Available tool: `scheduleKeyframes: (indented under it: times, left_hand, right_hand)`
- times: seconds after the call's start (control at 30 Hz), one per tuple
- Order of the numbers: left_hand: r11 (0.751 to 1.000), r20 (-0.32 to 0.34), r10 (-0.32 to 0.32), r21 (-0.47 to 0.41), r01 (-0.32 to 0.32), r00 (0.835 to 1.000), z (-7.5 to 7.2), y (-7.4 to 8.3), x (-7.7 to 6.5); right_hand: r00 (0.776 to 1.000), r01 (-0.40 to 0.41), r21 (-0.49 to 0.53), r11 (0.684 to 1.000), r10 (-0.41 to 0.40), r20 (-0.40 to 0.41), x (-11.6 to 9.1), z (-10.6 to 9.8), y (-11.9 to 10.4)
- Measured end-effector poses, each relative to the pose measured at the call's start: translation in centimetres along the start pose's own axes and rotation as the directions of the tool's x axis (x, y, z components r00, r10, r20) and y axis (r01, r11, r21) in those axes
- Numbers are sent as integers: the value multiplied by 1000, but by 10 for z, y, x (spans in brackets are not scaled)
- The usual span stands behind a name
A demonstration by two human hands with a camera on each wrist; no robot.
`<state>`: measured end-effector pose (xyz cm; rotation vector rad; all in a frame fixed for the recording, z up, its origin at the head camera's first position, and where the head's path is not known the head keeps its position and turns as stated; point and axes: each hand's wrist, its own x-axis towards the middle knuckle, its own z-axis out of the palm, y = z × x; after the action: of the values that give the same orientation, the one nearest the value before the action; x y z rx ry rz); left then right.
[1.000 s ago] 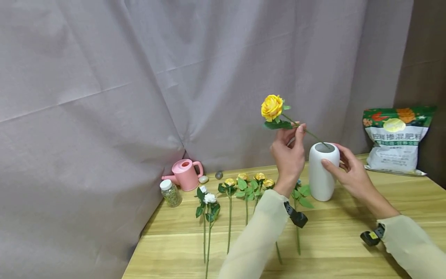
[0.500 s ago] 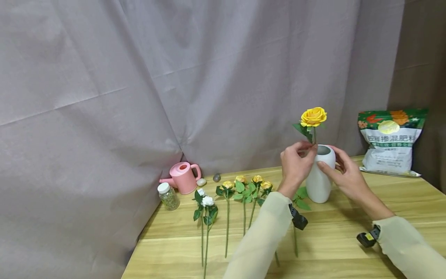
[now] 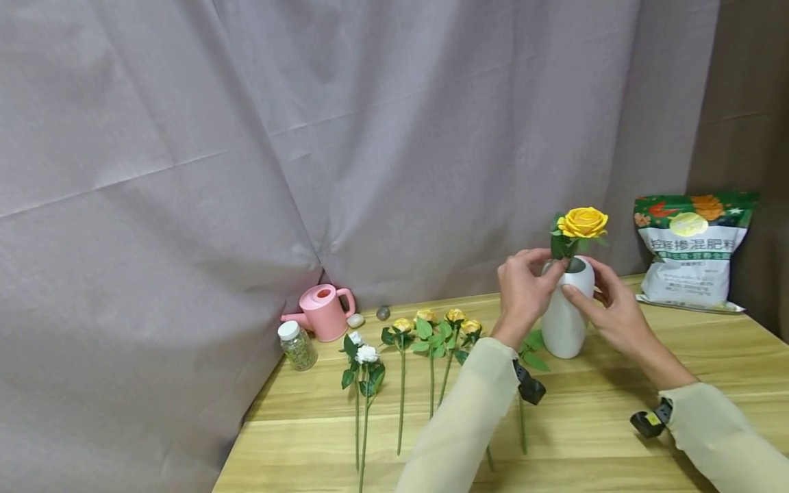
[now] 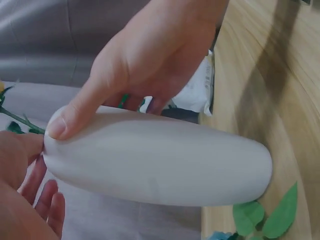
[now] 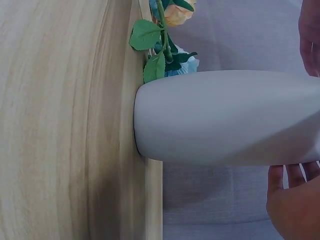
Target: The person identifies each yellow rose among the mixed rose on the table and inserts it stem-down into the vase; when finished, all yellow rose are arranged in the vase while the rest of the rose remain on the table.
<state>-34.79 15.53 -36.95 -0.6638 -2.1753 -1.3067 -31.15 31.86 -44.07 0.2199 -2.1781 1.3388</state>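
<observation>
A yellow rose stands with its stem in the mouth of a white vase. My left hand pinches the stem low, right at the vase's rim, just under a dark green leaf. My right hand holds the vase near its top, thumb on the near side and fingers round the far side. The vase is upright on the wooden table. In the left wrist view, the green stem runs up to the rim beside my left fingers. The stem's lower end is hidden inside the vase.
White roses and several yellow roses lie left of the vase. Green leaves lie beside its base. Behind stand a pink watering can, a lidded jar, pebbles and, at right, a fertilizer bag.
My left hand has brought the tilted yellow rose rightward over the vase, stood it more upright and lowered it; the bloom sits closer to the rim. My right hand keeps holding the vase.
</observation>
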Motion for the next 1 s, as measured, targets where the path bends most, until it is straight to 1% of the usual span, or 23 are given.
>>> scheduleKeyframes:
  times: [0.17,0.27,0.33,0.43,0.5,0.67,0.77,0.9,1.0]
  left_hand:
    - [998,-23,-52,-24,51,998,-1,7,3]
    - [995,-2,-95,-24,95,995,-3,10,4]
    - [993,24,-118,-17,118,993,-4,12,4]
    - [990,59,-129,-41,131,990,-6,11,3]
    - [990,71,-122,-63,126,990,-8,8,2]
    - [985,82,-67,-155,79,994,-18,-5,-4]
    - [977,82,-48,-202,64,995,-27,-15,-11]
    - [968,93,-70,-236,90,993,-42,-36,-27]
    - [956,115,-117,-255,143,986,-54,-56,-42]
  right_hand:
    - [1000,-8,-12,1000,8,7,0,0,0]
    - [1000,-11,-11,1000,11,11,0,-1,0]
    - [1000,-11,-12,1000,12,12,0,-1,0]
    - [1000,-9,-7,1000,10,10,0,0,0]
    - [1000,-2,1,1000,2,4,1,0,0]
    - [1000,12,16,1000,-12,-14,2,2,2]
    - [1000,7,14,1000,-7,-19,2,2,2]
    - [1000,7,18,1000,-6,-23,3,2,2]
    - [1000,5,22,1000,-5,-25,2,1,3]
